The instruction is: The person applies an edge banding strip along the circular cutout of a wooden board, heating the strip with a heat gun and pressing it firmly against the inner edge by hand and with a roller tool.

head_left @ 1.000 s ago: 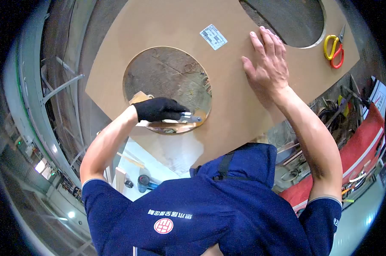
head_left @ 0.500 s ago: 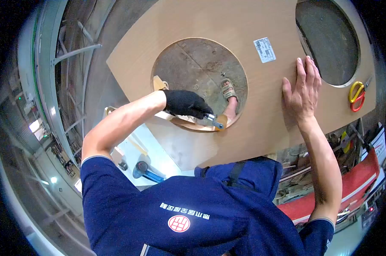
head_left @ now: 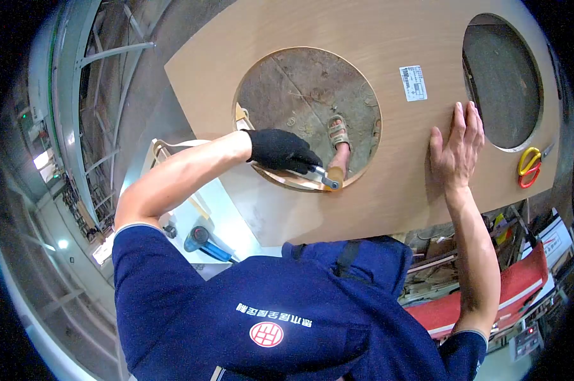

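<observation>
A large wood-coloured panel (head_left: 401, 159) with two round cut-outs lies in front of me. My left hand (head_left: 283, 151), in a black glove, is closed on a metal-ended tool (head_left: 329, 180) at the near edge of the left cut-out. A brownish roll-like piece (head_left: 336, 175) shows right beside the tool's tip, and a pale strip runs along that edge below the glove. Bare and flat, my right hand (head_left: 457, 149) rests on the panel with its fingers apart, near the right cut-out. Its fingertips point away from me.
Scissors (head_left: 529, 169) with yellow and red handles lie on the panel's right side. A white label (head_left: 413, 83) is stuck on it. A blue tool (head_left: 209, 244) sits on a white surface at lower left. A sandalled foot (head_left: 338, 134) shows through the left cut-out.
The panel has shifted rightward in view. My left hand and its tool have moved right along the cut-out's near edge. The foot has come into view; my right hand stays flat on the panel.
</observation>
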Motion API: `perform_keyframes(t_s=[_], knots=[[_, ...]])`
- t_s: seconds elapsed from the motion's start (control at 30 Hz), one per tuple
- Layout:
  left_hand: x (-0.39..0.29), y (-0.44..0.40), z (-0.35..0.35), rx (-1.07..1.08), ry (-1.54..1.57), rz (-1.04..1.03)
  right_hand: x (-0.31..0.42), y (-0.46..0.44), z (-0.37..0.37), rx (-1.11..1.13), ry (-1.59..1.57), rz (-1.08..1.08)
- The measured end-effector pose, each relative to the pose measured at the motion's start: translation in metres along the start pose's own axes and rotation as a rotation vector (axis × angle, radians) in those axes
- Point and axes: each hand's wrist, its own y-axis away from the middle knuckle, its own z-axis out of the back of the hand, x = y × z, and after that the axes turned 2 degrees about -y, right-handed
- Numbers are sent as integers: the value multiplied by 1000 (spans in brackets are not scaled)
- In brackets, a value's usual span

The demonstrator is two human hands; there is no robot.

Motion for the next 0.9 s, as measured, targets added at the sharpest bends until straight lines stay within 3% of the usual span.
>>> perform_keyframes(t_s=[0.13, 0.27, 0.4, 0.57, 0.67, 0.83, 0.9], knots=[[-1, -8, -6, -233, 66, -93, 0, -1, 3, -1, 15, 5], [17, 2, -27, -93, -18, -41, -3, 0, 0, -13, 14, 24], [-4, -8, -10, -260, 26, -83, -2, -1, 2, -8, 19, 18], [-4, 0, -16, -135, -6, 15, 1, -1, 2, 1, 27, 2], [-1, -13, -10, -360, 82, -126, -3, 0, -1, -8, 17, 22], [1, 0, -20, -202, -7, -32, -1, 0, -1, -1, 20, 20], [-1, -4, -13, -233, -31, -64, 0, -1, 1, -3, 23, 17]])
